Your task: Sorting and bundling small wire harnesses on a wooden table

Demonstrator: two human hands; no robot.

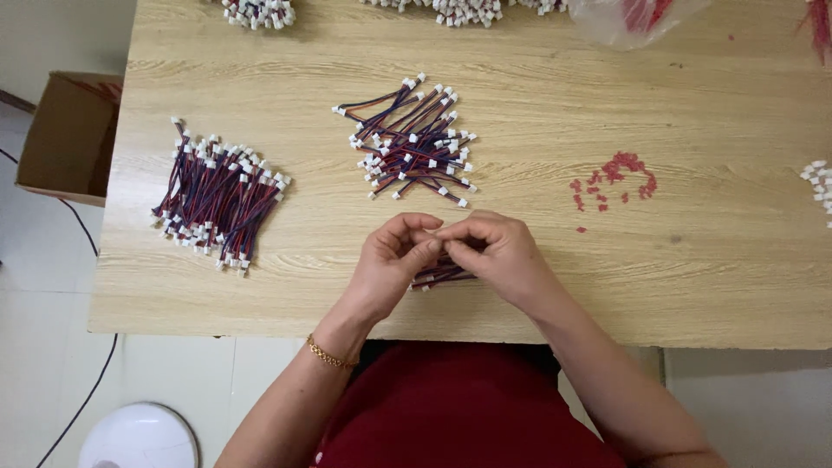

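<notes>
The wooden tabletop [260, 295] carries two wire piles [221, 192] ahead of me. My left hand [390, 260] and right hand [503, 251] meet at its near edge, fingers [425, 247] pinched on a small wire bundle [440, 276] beneath them.

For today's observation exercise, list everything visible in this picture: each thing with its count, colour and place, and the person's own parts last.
Table: one, light wood, fills the view.
Wire bundle: one, red-blue, held between both hands.
Middle wire pile: one, red-blue with white plugs, table centre.
Left wire pile: one, same colours, table left.
Red bits: many, table right.
Plastic bag: one, clear, top edge.
Cardboard box: one, brown, floor left.
Left hand: gold bracelet, on bundle.
Right hand: on bundle.
</notes>
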